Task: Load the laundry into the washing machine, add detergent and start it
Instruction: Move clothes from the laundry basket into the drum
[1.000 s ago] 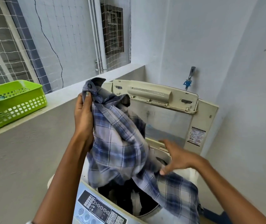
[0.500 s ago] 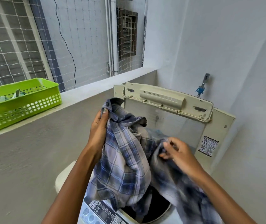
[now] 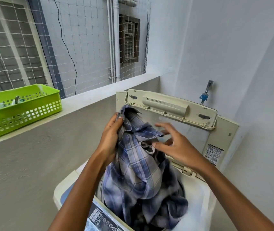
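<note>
A blue and grey plaid shirt (image 3: pixel 138 167) hangs over the open top of a white top-loading washing machine (image 3: pixel 204 195), its lower part bunched in the drum. My left hand (image 3: pixel 111 137) grips the shirt near its collar and holds it up. My right hand (image 3: pixel 173 144) hovers beside the shirt with fingers spread, its thumb near a grey cuff; it holds nothing. The machine's lid (image 3: pixel 174 107) stands raised at the back. The control panel (image 3: pixel 99 219) shows at the bottom edge.
A green plastic basket (image 3: pixel 24 110) with a few items sits on the ledge at left. A tap with a blue fitting (image 3: pixel 205 92) is on the wall behind the machine. Netting covers the opening above the ledge. Walls close in at right.
My right hand has let go of the shirt's lower part, which dropped into the drum, and has risen toward the collar with fingers spread. My left hand keeps its grip.
</note>
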Action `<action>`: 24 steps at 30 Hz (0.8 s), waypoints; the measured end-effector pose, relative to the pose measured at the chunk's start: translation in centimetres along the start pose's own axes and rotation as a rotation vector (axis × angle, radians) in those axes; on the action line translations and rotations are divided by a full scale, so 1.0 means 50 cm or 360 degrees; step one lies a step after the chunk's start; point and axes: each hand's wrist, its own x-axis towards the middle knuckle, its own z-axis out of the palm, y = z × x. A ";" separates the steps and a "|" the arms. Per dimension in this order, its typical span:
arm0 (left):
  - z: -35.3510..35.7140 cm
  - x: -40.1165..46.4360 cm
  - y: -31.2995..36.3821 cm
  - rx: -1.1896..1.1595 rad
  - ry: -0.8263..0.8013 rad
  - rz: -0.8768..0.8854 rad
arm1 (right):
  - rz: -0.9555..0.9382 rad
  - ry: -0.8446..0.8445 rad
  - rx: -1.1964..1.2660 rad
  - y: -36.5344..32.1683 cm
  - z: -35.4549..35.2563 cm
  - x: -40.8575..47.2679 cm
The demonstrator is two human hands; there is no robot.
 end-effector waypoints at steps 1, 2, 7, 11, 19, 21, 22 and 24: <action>0.003 -0.001 0.000 0.0017 -0.0013 0.0000 | -0.0038 -0.0018 -0.0031 -0.003 0.003 0.003; 0.003 -0.002 0.001 0.0042 -0.0015 0.0010 | -0.0051 0.0047 -0.0028 -0.004 0.004 0.008; -0.023 0.004 -0.003 0.0267 0.0177 0.0148 | 0.0097 0.0547 0.0339 -0.014 -0.044 0.032; -0.065 0.021 -0.003 0.0163 0.0541 0.0135 | 0.0047 0.0791 0.0766 -0.037 -0.103 0.034; -0.145 0.052 0.035 -0.0197 0.0914 0.0091 | -0.0079 0.2196 0.0984 -0.008 -0.163 0.028; -0.164 0.058 0.055 -0.0256 0.0956 0.0148 | -0.0191 0.2357 0.0936 -0.002 -0.182 0.019; -0.171 0.059 0.064 -0.0270 0.0962 0.0183 | -0.0202 0.2384 0.0927 0.006 -0.194 0.018; -0.173 0.059 0.081 -0.0310 0.0941 0.0191 | -0.0148 0.2305 0.0889 0.014 -0.215 0.012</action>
